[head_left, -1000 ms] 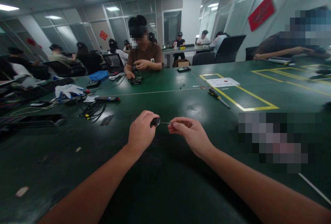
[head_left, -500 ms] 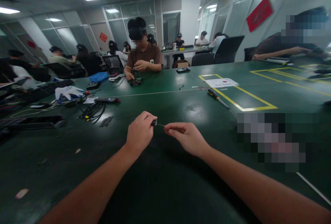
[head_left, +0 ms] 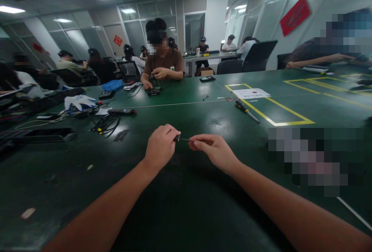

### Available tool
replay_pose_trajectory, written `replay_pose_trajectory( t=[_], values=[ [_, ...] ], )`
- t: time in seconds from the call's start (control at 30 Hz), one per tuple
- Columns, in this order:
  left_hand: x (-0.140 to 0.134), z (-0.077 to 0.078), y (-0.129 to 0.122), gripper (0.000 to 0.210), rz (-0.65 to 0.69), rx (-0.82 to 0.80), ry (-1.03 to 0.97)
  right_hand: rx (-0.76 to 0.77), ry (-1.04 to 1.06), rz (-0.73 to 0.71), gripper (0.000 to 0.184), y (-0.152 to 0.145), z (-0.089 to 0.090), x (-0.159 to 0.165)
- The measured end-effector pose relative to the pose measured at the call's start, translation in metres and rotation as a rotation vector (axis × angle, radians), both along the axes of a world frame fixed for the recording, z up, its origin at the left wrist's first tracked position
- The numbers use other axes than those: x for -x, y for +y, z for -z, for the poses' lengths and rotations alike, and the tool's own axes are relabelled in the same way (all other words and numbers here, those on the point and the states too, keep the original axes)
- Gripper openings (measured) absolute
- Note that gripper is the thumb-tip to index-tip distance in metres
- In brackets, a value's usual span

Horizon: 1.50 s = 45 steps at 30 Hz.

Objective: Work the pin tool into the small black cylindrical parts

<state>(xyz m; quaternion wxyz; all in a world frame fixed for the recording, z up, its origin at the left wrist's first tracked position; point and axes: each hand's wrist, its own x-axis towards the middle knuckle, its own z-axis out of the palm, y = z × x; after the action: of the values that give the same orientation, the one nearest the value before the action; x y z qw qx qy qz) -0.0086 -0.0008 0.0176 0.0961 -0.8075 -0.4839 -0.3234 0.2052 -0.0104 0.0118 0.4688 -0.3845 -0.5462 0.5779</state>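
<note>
My left hand (head_left: 161, 145) is closed around a short dark handle (head_left: 176, 138) that looks like a small screwdriver's; most of it is hidden in the fist. A thin metal shaft (head_left: 184, 139) runs from it toward my right hand (head_left: 215, 150). The right thumb and fingers pinch the far end of that shaft, and whatever sits at its tip is hidden by the fingertips. Both hands are held over the green table (head_left: 180, 205), near the middle of the view.
A yellow-and-black screwdriver (head_left: 247, 111) lies ahead on the right, by a paper sheet (head_left: 252, 93) and yellow tape. To the left are coiled black cable (head_left: 107, 124), white gloves (head_left: 78, 102) and a blue tray (head_left: 112, 85). Across the table, a co-worker (head_left: 164, 60) handles a dark device (head_left: 154, 91).
The view has shifted slightly, so everything sits a little farther right. Both hands keep the same grip on the handle and shaft.
</note>
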Motion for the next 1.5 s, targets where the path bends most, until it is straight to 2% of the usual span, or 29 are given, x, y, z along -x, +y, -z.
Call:
replay_pose_trajectory(
  t=[0.13,0.2,0.3,0.37,0.5,0.57,0.63,0.73,0.8,0.83,0.97,1.0,1.07,1.17,1.2,1.23,1.37,1.43,1.5],
  values=[
    [0.002,0.001,0.0,0.018,-0.037,0.055,-0.161,0.181,0.223,-0.007,0.019,0.0,0.001,0.002],
    [0.002,0.001,0.001,0.018,-0.008,0.027,-0.113,0.171,0.207,-0.014,0.019,0.001,0.001,0.002],
    [0.001,0.001,0.002,0.02,0.044,-0.032,-0.003,0.079,0.091,0.001,0.019,0.002,0.001,0.001],
    [0.0,0.001,0.002,0.021,0.065,-0.055,0.013,0.093,0.102,0.007,0.016,0.002,0.0,0.0],
    [0.001,0.001,0.002,0.024,0.086,-0.067,-0.086,0.298,0.281,-0.005,0.011,0.003,-0.003,-0.001],
    [0.002,0.002,0.003,0.025,0.088,-0.056,-0.131,0.332,0.316,-0.017,0.011,0.003,-0.003,-0.001],
    [0.003,0.003,0.004,0.026,0.084,-0.036,-0.146,0.251,0.248,-0.024,0.011,0.001,-0.003,-0.001],
    [0.004,0.005,0.006,0.028,0.077,-0.005,-0.131,0.02,0.006,-0.028,0.012,-0.001,-0.005,-0.002],
    [0.004,0.005,0.006,0.028,0.078,-0.001,-0.13,-0.042,-0.064,-0.026,0.012,-0.001,-0.005,-0.002],
    [0.004,0.005,0.006,0.028,0.08,-0.003,-0.136,-0.012,-0.032,-0.024,0.012,-0.001,-0.005,-0.001],
    [0.003,0.003,0.004,0.027,0.086,-0.012,-0.154,0.271,0.237,-0.012,0.013,0.002,-0.003,-0.001],
    [0.003,0.003,0.004,0.026,0.086,-0.01,-0.152,0.275,0.242,-0.013,0.013,0.001,-0.004,-0.001],
    [0.004,0.004,0.005,0.026,0.085,-0.006,-0.143,0.141,0.124,-0.028,0.013,0.0,-0.006,-0.002],
    [0.005,0.005,0.006,0.028,0.08,-0.01,-0.126,-0.222,-0.245,-0.059,0.012,-0.004,-0.01,-0.004],
    [0.005,0.006,0.006,0.028,0.08,-0.012,-0.121,-0.262,-0.292,-0.055,0.012,-0.005,-0.01,-0.004],
    [0.005,0.006,0.007,0.029,0.082,-0.013,-0.118,-0.234,-0.275,-0.058,0.013,-0.005,-0.01,-0.003],
    [0.003,0.005,0.005,0.026,0.088,0.001,-0.138,0.144,0.097,-0.025,0.019,0.002,-0.003,-0.002],
    [0.003,0.005,0.005,0.025,0.084,0.014,-0.142,0.122,0.071,-0.05,0.02,0.003,-0.002,-0.002],
    [0.004,0.006,0.006,0.025,0.085,0.026,-0.134,-0.098,-0.163,-0.079,0.018,0.0,-0.005,-0.003]
  ],
)
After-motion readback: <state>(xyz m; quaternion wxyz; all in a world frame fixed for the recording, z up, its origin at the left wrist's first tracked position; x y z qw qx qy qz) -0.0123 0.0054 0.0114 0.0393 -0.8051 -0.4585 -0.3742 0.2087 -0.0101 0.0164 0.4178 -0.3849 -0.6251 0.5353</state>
